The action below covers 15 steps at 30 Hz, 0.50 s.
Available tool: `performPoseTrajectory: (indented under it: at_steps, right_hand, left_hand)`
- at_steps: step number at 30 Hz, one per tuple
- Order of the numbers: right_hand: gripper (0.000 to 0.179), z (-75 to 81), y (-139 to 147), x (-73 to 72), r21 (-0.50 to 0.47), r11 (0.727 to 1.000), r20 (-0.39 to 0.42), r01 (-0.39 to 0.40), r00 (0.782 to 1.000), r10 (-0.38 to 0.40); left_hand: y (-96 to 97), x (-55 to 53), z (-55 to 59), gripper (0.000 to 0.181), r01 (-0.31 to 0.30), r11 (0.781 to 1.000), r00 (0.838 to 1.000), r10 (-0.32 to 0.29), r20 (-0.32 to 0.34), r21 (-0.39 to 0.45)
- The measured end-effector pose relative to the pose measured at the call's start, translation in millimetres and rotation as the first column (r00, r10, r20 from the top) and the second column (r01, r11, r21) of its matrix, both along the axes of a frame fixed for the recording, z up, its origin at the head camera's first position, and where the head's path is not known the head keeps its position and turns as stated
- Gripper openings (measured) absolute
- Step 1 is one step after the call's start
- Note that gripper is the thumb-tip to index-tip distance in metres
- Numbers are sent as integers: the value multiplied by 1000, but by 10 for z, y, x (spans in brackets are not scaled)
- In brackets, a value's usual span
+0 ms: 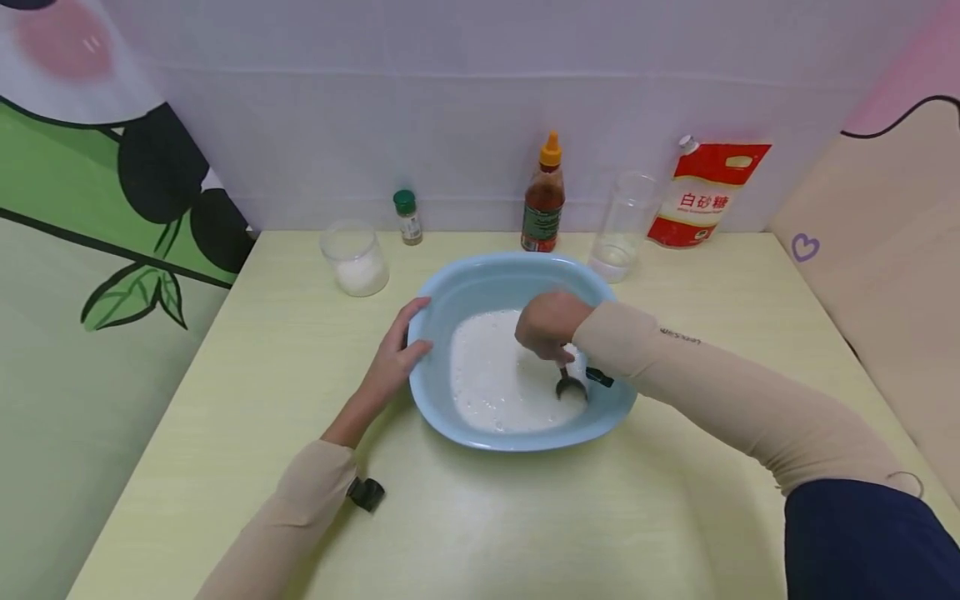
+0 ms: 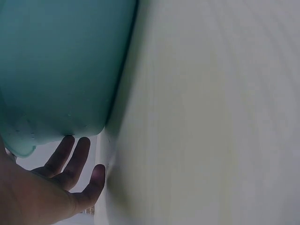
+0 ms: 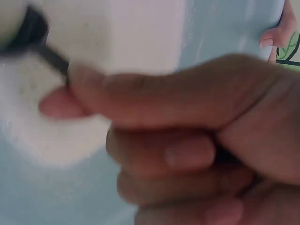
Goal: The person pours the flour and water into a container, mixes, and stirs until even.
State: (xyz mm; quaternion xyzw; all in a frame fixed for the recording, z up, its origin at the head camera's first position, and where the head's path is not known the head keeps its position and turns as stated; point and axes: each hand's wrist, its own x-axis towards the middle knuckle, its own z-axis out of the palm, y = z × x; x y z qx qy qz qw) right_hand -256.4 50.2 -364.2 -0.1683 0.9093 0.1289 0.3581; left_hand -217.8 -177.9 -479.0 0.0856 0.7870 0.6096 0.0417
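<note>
A light blue plastic basin [image 1: 517, 442] stands on the table with a milky white liquid [image 1: 487, 375] in it. My left hand [image 1: 390, 362] holds the basin's left side. Its thumb lies over the rim, and in the left wrist view several fingers [image 2: 77, 159] spread against the outer wall. Over the liquid, my right hand [image 1: 551, 325] pinches the handle of a dark metal spoon [image 1: 572, 387] between thumb and forefinger, with the other fingers curled into the palm. The spoon's bowl is down at the liquid near the basin's right side. In the right wrist view the spoon [image 3: 51, 58] is blurred.
Behind the basin stand a glass of white granules [image 1: 360, 271], a green-capped spice jar [image 1: 407, 218], a sauce bottle [image 1: 543, 204], a tall clear glass [image 1: 618, 233] and a red-and-white sugar pouch [image 1: 697, 196]. A pale cloth wall [image 1: 450, 108] closes off the back of the table.
</note>
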Motion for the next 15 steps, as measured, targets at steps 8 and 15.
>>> performPoseTrajectory:
  at_steps: [8,15]
  right_hand:
    - [17,-216,-216,-189,-243,956,311,-165,920,238]
    - [17,-200,-300,-200,-355,912,-37,-208,977,208]
  left_hand:
    - [16,3,12,64,-1,1000,1000,1,-4,8]
    - [4,5,9,65,-1,1000,1000,2,-18,18]
